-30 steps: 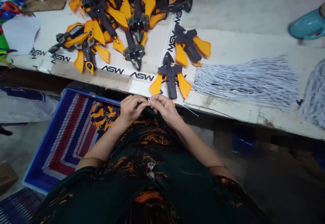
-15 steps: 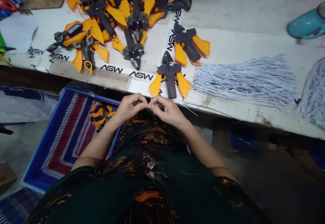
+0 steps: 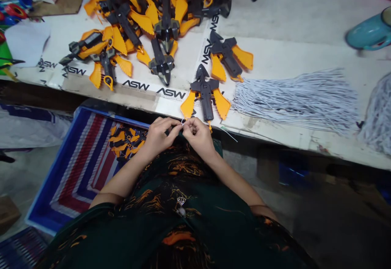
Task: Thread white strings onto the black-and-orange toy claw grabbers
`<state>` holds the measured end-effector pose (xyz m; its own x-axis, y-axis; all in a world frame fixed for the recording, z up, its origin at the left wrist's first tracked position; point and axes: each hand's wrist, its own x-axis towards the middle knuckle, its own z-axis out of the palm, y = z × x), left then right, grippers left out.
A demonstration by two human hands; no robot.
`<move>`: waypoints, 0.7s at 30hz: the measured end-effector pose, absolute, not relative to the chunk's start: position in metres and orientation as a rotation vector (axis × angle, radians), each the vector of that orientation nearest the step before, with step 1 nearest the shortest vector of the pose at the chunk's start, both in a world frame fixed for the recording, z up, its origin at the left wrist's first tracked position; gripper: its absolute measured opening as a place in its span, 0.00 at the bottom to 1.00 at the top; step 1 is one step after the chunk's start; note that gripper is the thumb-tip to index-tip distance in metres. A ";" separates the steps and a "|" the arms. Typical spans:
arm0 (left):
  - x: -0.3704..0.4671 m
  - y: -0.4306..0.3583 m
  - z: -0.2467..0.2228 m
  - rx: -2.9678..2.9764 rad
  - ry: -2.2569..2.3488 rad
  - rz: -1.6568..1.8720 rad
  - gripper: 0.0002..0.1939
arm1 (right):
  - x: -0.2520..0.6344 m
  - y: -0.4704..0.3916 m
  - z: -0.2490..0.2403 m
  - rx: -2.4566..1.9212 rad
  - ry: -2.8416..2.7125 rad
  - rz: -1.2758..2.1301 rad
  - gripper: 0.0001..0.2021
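Note:
My left hand [image 3: 161, 135] and my right hand [image 3: 198, 136] meet at the table's front edge, fingertips pinched together on a white string [image 3: 182, 121]. A small loop of it shows between them; the rest is hidden by the fingers. Just beyond my hands lies a dark grey toy with orange wings [image 3: 205, 96], its pointed nose facing away from me. An orange piece hangs from its near end beside my right hand. A second winged toy [image 3: 228, 57] lies behind it. To the right a thin string end [image 3: 229, 134] sticks out over the edge.
A bundle of white strings [image 3: 293, 100] lies on the table [image 3: 293, 49] at right, with another bundle [image 3: 378, 116] beyond. Several winged toys [image 3: 166, 29] are heaped at back left. A teal mug [image 3: 368, 29] is at far right. A blue crate [image 3: 39, 204] below left holds more toys.
My hands have shifted slightly right, still pinching the string. The string loop now shows between the fingertips, and the orange piece at the near toy's end has come into view.

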<state>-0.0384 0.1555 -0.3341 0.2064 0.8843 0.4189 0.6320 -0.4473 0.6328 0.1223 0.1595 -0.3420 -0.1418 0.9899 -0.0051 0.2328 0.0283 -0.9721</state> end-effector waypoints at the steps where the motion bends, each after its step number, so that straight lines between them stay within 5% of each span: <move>1: -0.037 0.154 -0.335 2.184 1.446 1.101 0.08 | 0.123 0.158 -0.342 -1.329 -1.551 1.106 0.05; 6: -0.031 0.151 -0.330 2.139 1.568 1.121 0.05 | 0.131 0.160 -0.344 -1.151 -1.786 0.963 0.04; 13: -0.028 0.151 -0.325 1.872 1.434 1.128 0.05 | 0.133 0.167 -0.352 -0.935 -1.511 1.334 0.07; 21: -0.040 0.160 -0.345 2.313 1.267 1.245 0.06 | 0.135 0.165 -0.343 -1.003 -1.423 1.570 0.11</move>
<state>-0.0405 0.1596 -0.3447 0.2672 0.7760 0.5713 0.5852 -0.6017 0.5436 0.1347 0.1654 -0.3425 -0.3877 0.9203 -0.0521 -0.0384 -0.0726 -0.9966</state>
